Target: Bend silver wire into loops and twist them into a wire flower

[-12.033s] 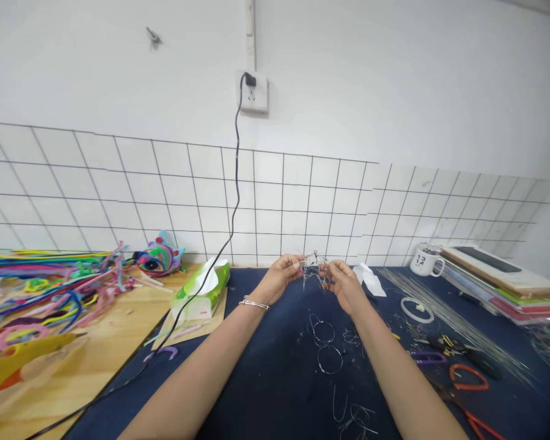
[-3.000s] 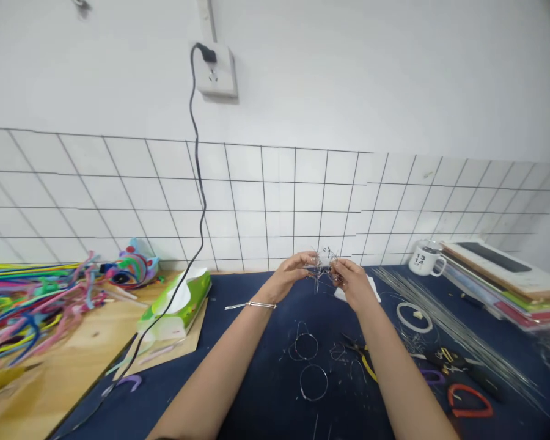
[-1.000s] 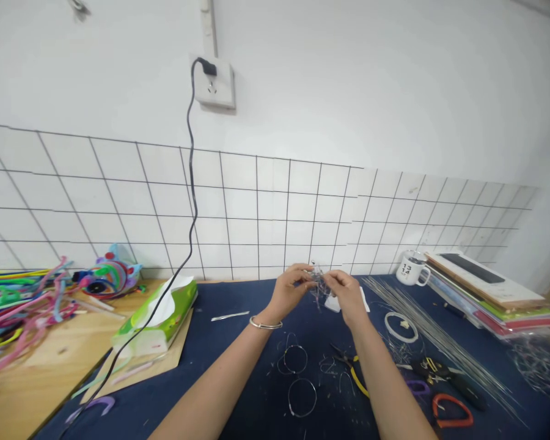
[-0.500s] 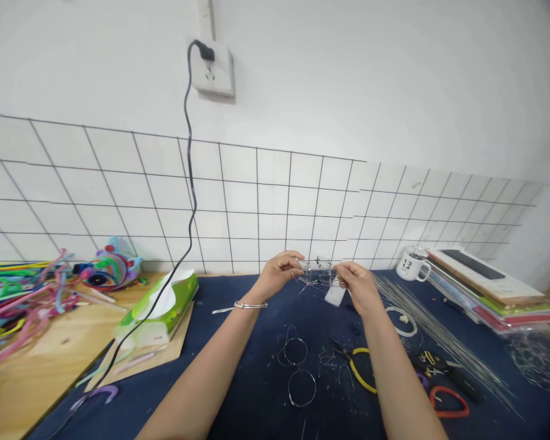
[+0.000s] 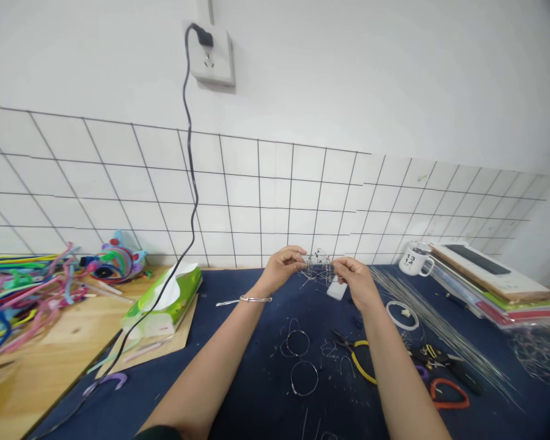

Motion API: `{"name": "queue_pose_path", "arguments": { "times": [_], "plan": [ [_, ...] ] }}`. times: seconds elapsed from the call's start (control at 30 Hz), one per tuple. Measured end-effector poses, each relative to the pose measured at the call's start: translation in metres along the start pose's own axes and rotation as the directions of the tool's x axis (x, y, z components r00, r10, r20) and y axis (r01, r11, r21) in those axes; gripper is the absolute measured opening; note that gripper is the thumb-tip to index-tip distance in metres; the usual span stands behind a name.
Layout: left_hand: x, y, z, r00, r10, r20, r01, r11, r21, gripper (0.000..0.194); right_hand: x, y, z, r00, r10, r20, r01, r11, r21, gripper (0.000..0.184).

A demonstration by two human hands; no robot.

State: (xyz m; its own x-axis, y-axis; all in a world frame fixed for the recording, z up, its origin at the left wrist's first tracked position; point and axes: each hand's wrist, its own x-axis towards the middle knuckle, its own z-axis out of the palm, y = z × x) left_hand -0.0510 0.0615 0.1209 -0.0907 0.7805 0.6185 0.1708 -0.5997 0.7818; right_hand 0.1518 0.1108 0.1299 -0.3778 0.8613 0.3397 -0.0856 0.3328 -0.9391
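Between my hands, above the far part of the dark blue cloth, is a small openwork wire frame (image 5: 319, 267) of thin silvery loops. My left hand (image 5: 284, 267) pinches its left side between thumb and fingers. At its right side my right hand (image 5: 354, 278) is closed on the wire in the same way. Just below my right fingers lies a small white card (image 5: 336, 289). Nearer me on the cloth are a wire ring (image 5: 304, 378) and another looped wire (image 5: 296, 343). Yellow-handled pliers (image 5: 363, 362) lie partly behind my right forearm.
A bundle of straight wires (image 5: 433, 324), a white coil (image 5: 402, 315) and red-handled pliers (image 5: 449, 394) lie at right. Behind them stand a mug (image 5: 416, 259) and stacked papers (image 5: 495, 281). Leftward are a tissue pack (image 5: 169, 299), a black cable (image 5: 192, 183) and colourful pipe cleaners (image 5: 32, 299).
The wire frame has turned a little between my fingers, and both hands still hold it. The view has tilted slightly down, so the wall socket sits higher.
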Motion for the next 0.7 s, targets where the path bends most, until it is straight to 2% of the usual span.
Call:
{"name": "queue_pose_path", "arguments": {
  "times": [0.13,0.2,0.33,0.47,0.57,0.7],
  "plan": [
    [-0.005,-0.003,0.017,0.999,0.033,0.043,-0.032,0.999,-0.01,0.009,-0.002,0.006,0.016,0.999,0.033,0.029,-0.032,0.999,-0.03,0.027],
    [-0.006,-0.004,0.02,0.998,0.036,0.05,-0.036,0.999,-0.007,0.009,-0.001,0.007,0.017,0.999,0.041,0.025,-0.04,0.999,-0.027,0.027],
    [-0.003,-0.005,0.009,1.0,0.022,0.0,-0.022,0.999,0.026,0.008,0.003,0.005,0.0,0.997,0.033,-0.068,-0.03,0.999,0.036,0.027],
    [0.0,-0.001,-0.002,1.0,0.004,0.0,-0.004,1.0,0.026,0.009,0.004,-0.003,-0.017,0.998,0.034,-0.044,-0.031,0.997,0.072,0.027],
    [0.001,0.001,-0.005,1.0,0.005,0.007,-0.005,0.999,0.047,0.01,0.002,-0.007,-0.018,0.999,0.024,-0.023,-0.023,0.999,0.046,0.027],
    [0.001,0.001,-0.004,1.0,0.014,-0.026,-0.012,0.997,0.076,0.011,-0.001,-0.007,-0.011,1.0,0.013,-0.007,-0.012,0.999,0.043,0.027]
  ]
}}
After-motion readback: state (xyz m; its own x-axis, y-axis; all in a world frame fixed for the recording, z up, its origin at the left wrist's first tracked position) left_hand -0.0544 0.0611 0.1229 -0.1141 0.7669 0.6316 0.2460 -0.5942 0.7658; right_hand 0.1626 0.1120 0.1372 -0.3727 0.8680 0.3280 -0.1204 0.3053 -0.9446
